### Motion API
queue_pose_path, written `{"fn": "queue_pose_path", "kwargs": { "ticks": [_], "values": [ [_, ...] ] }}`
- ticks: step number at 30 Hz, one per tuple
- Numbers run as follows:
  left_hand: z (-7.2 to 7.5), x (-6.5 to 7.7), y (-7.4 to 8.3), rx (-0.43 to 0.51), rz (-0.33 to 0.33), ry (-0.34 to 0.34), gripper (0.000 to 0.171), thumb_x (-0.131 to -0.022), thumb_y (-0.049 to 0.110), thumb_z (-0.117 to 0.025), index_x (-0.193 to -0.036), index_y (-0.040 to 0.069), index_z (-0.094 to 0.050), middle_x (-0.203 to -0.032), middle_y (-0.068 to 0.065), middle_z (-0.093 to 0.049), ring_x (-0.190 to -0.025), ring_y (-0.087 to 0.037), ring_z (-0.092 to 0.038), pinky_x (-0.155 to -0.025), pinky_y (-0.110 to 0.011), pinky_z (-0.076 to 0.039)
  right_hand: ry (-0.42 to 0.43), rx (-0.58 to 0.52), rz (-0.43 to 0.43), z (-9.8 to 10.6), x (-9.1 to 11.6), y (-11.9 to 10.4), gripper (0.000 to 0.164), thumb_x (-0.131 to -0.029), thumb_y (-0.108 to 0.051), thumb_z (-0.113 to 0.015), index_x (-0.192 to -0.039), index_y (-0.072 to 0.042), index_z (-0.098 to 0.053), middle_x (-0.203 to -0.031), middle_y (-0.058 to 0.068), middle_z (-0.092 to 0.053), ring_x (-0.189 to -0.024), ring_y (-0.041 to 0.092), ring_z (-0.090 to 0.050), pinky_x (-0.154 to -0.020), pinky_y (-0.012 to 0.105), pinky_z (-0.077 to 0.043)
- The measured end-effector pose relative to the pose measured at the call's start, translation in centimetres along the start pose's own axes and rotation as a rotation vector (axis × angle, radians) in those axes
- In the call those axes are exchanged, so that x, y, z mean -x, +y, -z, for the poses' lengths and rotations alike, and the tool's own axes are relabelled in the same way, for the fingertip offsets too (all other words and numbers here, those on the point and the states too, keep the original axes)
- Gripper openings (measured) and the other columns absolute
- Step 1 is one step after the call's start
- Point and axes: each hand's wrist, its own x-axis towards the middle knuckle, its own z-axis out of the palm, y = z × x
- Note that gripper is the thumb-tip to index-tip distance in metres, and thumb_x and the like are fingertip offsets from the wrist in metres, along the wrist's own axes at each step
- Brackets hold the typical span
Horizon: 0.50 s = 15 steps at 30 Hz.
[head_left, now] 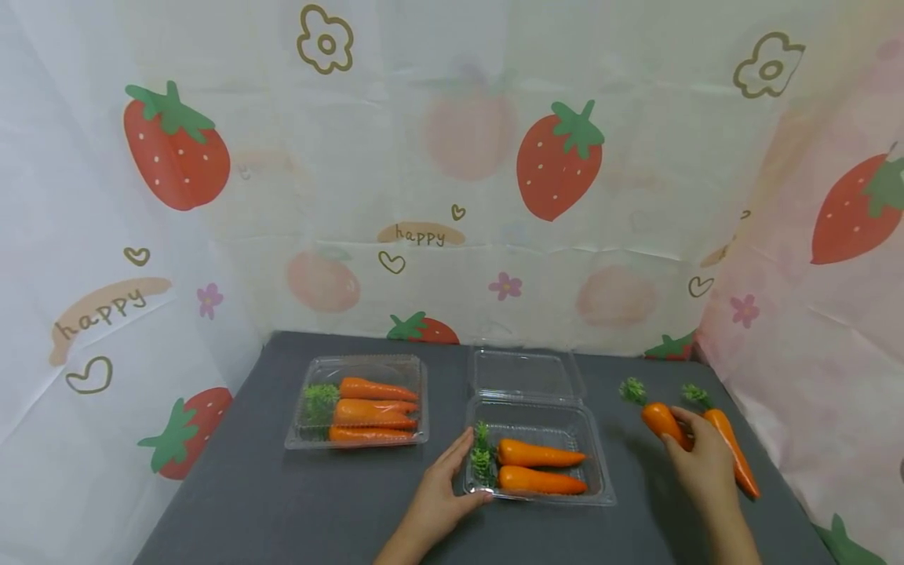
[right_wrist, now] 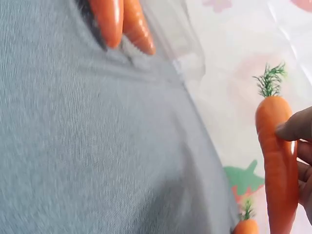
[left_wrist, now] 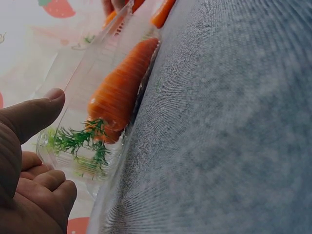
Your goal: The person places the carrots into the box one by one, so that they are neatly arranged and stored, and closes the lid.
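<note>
In the head view a clear plastic box (head_left: pixel 599 463) stands on the dark table, its lid (head_left: pixel 526 375) folded back behind it. Two carrots, an upper one (head_left: pixel 537 453) and a lower one (head_left: pixel 540 479), lie inside with green tops to the left. My left hand (head_left: pixel 439 493) touches the box's front left corner, fingers along the left side and thumb at the front. To the right, my right hand (head_left: pixel 708 464) pinches a carrot (right_wrist: pixel 278 161) near its top between thumb and fingers, raised off the table. Another carrot (head_left: pixel 734 451) lies just beyond that hand.
At the left a closed clear box (head_left: pixel 417 369) holds several carrots with green tops. The grey table (head_left: pixel 339 510) is bordered by a printed cloth (head_left: pixel 424 157) at the back and sides.
</note>
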Motion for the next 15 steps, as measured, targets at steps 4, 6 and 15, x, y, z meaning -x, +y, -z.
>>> {"fn": "queue_pose_path", "kwargs": {
  "ticks": [4, 6, 15],
  "values": [
    [0.0, 0.0, 0.0, -0.005, -0.008, 0.003, 0.095, -0.077, 0.024, -0.091, -0.155, 0.001, -0.043, -0.165, -0.008, -0.037, -0.149, -0.032, -0.036, -0.112, -0.051, -0.042, 0.000, -0.028, 0.015, -0.1, 0.3, -1.1, 0.050, -0.095, -0.003, -0.070, -0.141, 0.005, -0.055, -0.128, 0.029, -0.062, -0.111, 0.044, -0.060, -0.086, 0.061, -0.053],
    [0.0, -0.1, 0.0, -0.008, -0.015, 0.005, 0.095, -0.077, 0.024, -0.091, -0.155, 0.001, -0.043, -0.165, -0.009, -0.037, -0.149, -0.032, -0.037, -0.112, -0.052, -0.042, 0.006, -0.029, 0.024, -0.3, 0.4, -1.5, 0.050, -0.095, -0.003, -0.070, -0.142, 0.003, -0.055, -0.128, 0.027, -0.062, -0.113, 0.043, -0.059, -0.088, 0.060, -0.053],
    [0.0, 0.0, -0.1, 0.000, -0.029, 0.010, 0.094, -0.077, 0.023, -0.091, -0.154, 0.000, -0.043, -0.164, -0.012, -0.037, -0.148, -0.033, -0.036, -0.113, -0.052, -0.041, 0.041, -0.048, 0.086, -1.7, 0.8, -3.5, 0.048, -0.093, -0.004, -0.074, -0.139, -0.003, -0.060, -0.126, 0.021, -0.064, -0.112, 0.038, -0.061, -0.088, 0.056, -0.055]
  ]
}}
